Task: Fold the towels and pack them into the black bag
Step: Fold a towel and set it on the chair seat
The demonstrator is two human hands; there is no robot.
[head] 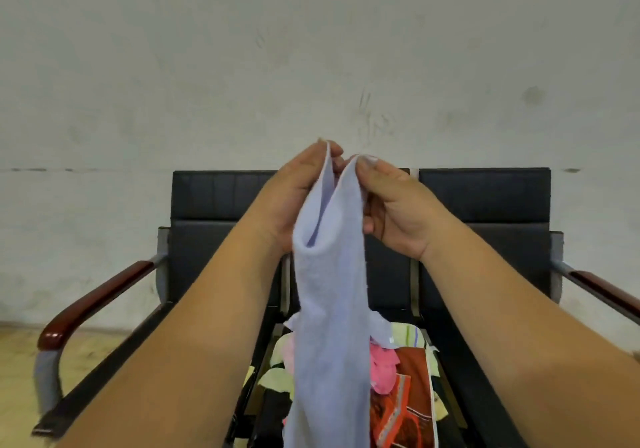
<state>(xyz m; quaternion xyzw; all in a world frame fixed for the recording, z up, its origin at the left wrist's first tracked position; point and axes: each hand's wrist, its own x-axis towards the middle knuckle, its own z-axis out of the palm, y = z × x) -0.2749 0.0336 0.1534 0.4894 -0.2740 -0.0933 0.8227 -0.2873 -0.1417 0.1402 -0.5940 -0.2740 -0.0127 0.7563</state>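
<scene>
A pale lavender towel [330,309] hangs lengthwise in front of me, held up at chest height. My left hand [294,191] pinches one top corner and my right hand [394,205] pinches the other, the two corners nearly touching. The cloth sags in a loop between the hands and drops out of the bottom of the view. Below it lies a heap of other towels [398,378], pink, pale yellow and orange-brown patterned, on the seat. No black bag is in view.
A black padded bench [485,194] with two seats stands against a grey wall. Dark red armrests on metal frames stick out at the left [90,305] and right [602,291]. Tan floor shows at the lower left.
</scene>
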